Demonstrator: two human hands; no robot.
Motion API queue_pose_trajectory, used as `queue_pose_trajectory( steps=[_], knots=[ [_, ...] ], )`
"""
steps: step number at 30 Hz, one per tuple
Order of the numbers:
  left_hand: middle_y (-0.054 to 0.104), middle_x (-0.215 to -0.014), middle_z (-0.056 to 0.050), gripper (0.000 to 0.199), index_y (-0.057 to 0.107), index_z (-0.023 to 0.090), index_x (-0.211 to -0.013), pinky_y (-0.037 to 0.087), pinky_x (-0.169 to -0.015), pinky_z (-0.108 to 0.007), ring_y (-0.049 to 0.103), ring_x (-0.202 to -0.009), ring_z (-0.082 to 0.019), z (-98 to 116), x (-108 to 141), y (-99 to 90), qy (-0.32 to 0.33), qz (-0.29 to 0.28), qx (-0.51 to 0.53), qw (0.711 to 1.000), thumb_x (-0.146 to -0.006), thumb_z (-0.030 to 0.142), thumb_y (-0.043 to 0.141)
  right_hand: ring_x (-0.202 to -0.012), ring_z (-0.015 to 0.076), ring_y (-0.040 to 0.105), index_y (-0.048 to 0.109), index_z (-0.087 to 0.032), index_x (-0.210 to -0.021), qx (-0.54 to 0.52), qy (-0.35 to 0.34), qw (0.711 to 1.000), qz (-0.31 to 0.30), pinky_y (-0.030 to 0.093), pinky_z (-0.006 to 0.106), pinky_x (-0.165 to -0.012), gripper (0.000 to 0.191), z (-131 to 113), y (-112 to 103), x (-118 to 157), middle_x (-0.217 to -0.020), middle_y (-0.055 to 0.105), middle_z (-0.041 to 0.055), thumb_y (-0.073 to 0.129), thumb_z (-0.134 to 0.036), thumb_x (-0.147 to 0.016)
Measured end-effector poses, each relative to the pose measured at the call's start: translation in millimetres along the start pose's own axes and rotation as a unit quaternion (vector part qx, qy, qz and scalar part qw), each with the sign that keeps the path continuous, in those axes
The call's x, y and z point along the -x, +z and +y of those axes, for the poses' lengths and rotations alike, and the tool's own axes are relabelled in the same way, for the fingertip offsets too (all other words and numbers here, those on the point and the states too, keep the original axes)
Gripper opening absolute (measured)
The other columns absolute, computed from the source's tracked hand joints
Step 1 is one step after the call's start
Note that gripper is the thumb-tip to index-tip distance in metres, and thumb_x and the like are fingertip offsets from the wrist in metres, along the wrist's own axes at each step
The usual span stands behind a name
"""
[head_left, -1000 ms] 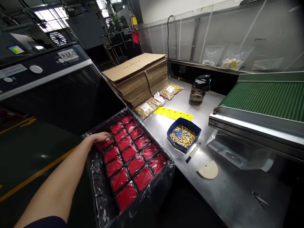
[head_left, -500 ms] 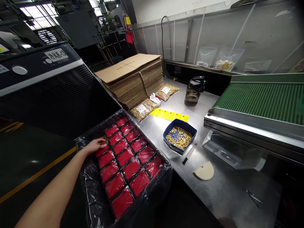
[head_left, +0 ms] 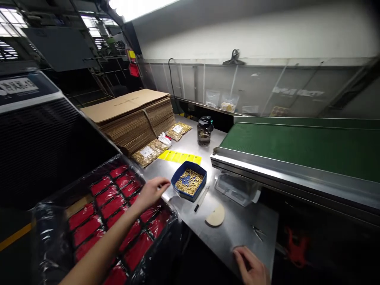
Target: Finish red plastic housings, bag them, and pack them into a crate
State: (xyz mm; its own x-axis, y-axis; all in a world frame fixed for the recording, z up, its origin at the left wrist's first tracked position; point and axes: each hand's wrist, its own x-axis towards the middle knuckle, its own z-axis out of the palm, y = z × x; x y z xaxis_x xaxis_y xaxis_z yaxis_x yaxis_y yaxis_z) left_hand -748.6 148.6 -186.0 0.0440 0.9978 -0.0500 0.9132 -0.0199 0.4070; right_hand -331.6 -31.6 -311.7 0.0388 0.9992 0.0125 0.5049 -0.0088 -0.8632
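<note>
My left hand [head_left: 152,192] hovers over the edge of the black-lined box [head_left: 49,237], beside a blue tray [head_left: 190,198]. Its thumb and fingers are loosely curved with a small gap, and I see nothing in them. Rows of red blocks [head_left: 101,184] with black edges fill much of the box under my left forearm. Small gold-coloured pieces [head_left: 190,181] lie scattered in the tray. Low on the right, my right hand [head_left: 252,267] is over the metal table's front edge, thumb and index finger apart, holding nothing visible. Tweezers [head_left: 257,232] lie just beyond it.
A dark-tipped stick tool [head_left: 202,198] and a cream semicircular disc [head_left: 215,216] lie by the tray. Behind are yellow labels [head_left: 179,156], bags of gold pieces [head_left: 151,152], a dark-lidded jug [head_left: 204,131] and stacked cardboard [head_left: 133,118]. A green conveyor [head_left: 297,146] borders the right.
My left hand has left a red block at the box's far-left side and moved right, towards the blue tray. My right hand has come into view. The camera has turned right.
</note>
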Motion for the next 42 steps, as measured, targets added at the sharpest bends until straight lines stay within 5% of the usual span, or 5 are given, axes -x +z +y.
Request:
queue_pose_trajectory(
  steps=[5, 10, 18, 31, 42],
  knots=[
    [0.07, -0.113, -0.008, 0.025, 0.069, 0.015, -0.109, 0.056, -0.094, -0.046, 0.067, -0.103, -0.024, 79, -104, 62.4, 0.094, -0.142, -0.051, 0.984, -0.097, 0.038, 0.067, -0.068, 0.02, 0.07, 0.069, -0.022, -0.08, 0.02, -0.076, 0.997, 0.022, 0.052, 0.027, -0.066, 0.042, -7, -2, -12, -0.073, 0.07, 0.0041, 0.046, -0.048, -0.103],
    [0.07, -0.111, -0.007, 0.025, 0.067, 0.015, -0.111, 0.059, -0.088, -0.044, 0.068, -0.098, -0.023, 84, -143, 64.8, 0.089, -0.192, -0.137, 0.968, -0.097, 0.035, 0.068, -0.062, 0.0175, 0.067, 0.065, -0.021, -0.075, 0.032, -0.085, 0.993, 0.08, 0.046, 0.025, -0.059, 0.039, -6, 0, -19, -0.068, 0.067, 0.0024, 0.045, -0.04, -0.103],
    [0.07, -0.11, -0.007, 0.025, 0.067, 0.015, -0.109, 0.057, -0.09, -0.045, 0.068, -0.1, -0.023, 76, -135, 67.2, 0.045, -0.205, -0.192, 0.959, -0.098, 0.037, 0.066, -0.063, 0.0168, 0.068, 0.063, -0.021, -0.078, 0.033, -0.112, 0.992, 0.058, 0.04, 0.025, -0.06, 0.024, 5, -5, -18, -0.071, 0.068, 0.0013, 0.052, -0.027, -0.098],
    [0.07, -0.109, -0.007, 0.025, 0.067, 0.015, -0.11, 0.059, -0.088, -0.043, 0.068, -0.098, -0.023, 94, -119, 66.5, -0.014, -0.175, -0.191, 0.966, -0.098, 0.037, 0.066, -0.062, 0.0178, 0.066, 0.057, -0.023, -0.074, 0.044, -0.115, 0.987, 0.103, 0.034, 0.028, -0.06, 0.021, 6, 6, -17, -0.068, 0.064, 0.0005, 0.051, -0.023, -0.094],
    [0.063, -0.085, -0.001, 0.031, 0.063, 0.016, -0.088, 0.051, -0.078, -0.037, 0.061, -0.079, -0.019, 123, -103, 37.9, -0.023, -0.092, 0.062, 0.994, -0.096, 0.046, 0.065, -0.06, 0.0177, 0.066, 0.059, -0.023, -0.074, 0.028, -0.125, 0.987, 0.101, 0.037, 0.027, -0.059, 0.022, 3, -3, -15, -0.067, 0.065, 0.0009, 0.052, -0.022, -0.094]
  ],
)
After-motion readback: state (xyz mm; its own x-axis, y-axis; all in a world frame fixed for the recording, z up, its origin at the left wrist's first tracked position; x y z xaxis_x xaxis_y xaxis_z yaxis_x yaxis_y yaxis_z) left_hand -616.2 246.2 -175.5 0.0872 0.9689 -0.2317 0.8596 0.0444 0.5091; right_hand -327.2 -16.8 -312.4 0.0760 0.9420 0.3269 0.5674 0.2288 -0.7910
